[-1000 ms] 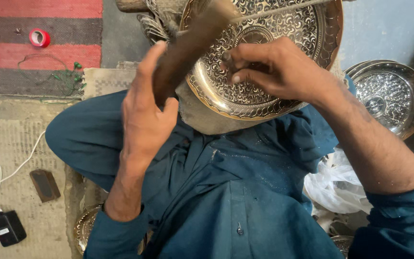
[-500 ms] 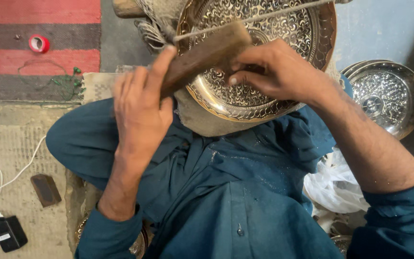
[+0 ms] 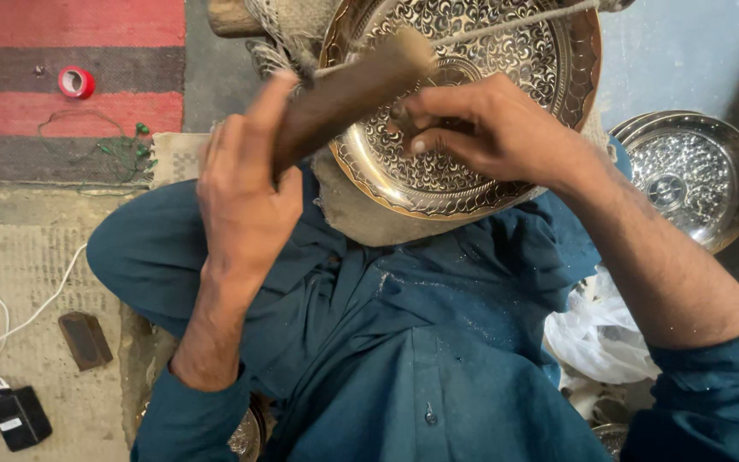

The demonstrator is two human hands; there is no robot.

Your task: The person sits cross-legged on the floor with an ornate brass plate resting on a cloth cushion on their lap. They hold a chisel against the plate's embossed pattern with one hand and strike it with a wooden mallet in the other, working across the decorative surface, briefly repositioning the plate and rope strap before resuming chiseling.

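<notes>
A round engraved brass plate leans on my lap over a scrap of cloth. My left hand grips a brown wooden mallet, whose head is tilted down over the plate's left part. My right hand rests on the middle of the plate with fingers pinched on a small metal tool, mostly hidden by the fingers and the mallet. A thin string runs across the plate's upper part.
A stack of silver engraved plates sits at the right. A red tape roll lies on the striped rug. A dark block, a black charger with white cable and a white plastic bag lie nearby.
The mallet in my left hand has swung down from its raised position toward the tool in my right hand. My right hand has stayed on the plate.
</notes>
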